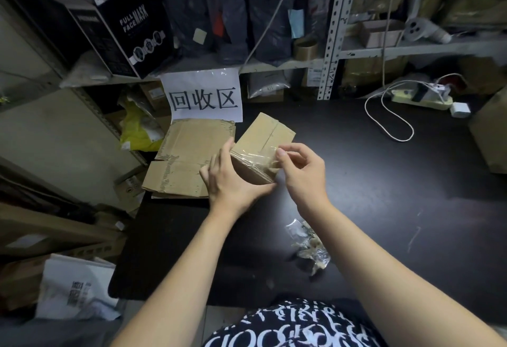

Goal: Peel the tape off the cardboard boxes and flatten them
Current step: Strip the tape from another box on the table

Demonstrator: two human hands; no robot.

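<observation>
Seen from the head camera, a person worked at a dark surface below metal shelving, holding a small cardboard box near the surface's left-centre, its near end raised toward the camera. The left hand gripped that near end, thumb up along the box's left side and fingers curled beneath its lower edge. The right hand pinched a strip of clear tape between thumb and forefinger at the box's right edge, the remaining fingers loosely curled; the tape lay glossy across the box's near end. Just left of the box, touching the left hand's back, flattened boxes lay stacked at the surface's left edge, below a paper sign printed with three large characters. A crumpled wad of clear tape sat on the surface between the two forearms, nearer the right one. At the far right, a power strip and a looping white cable rested on the surface, well apart from the box.
</observation>
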